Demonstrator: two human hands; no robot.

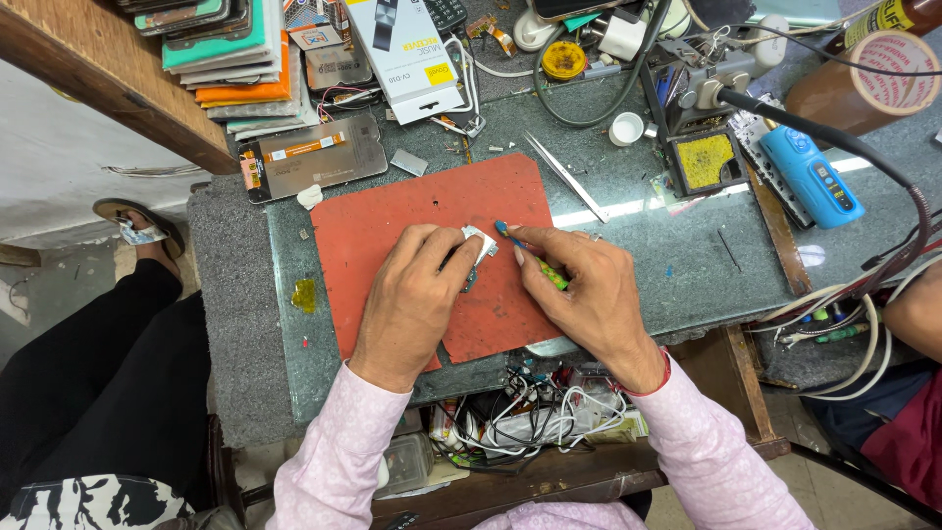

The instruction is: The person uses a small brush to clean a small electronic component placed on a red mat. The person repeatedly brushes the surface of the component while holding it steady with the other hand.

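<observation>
My left hand (417, 299) rests on a red work mat (392, 211) and pinches a small silvery electronic part (480, 241) between thumb and fingers. My right hand (584, 290) grips a thin tool with a green handle and blue tip (505, 232), its tip touching the part. Both wrists are in pale pink sleeves.
Metal tweezers (566, 175) lie beyond the mat. A phone screen panel (312, 155), a white box (407, 54), stacked cases (231, 49), a yellow sponge tray (704, 160), a blue device (812, 177) and tape roll (888, 74) crowd the bench. Cables hang below. Another person sits at left, a third at right.
</observation>
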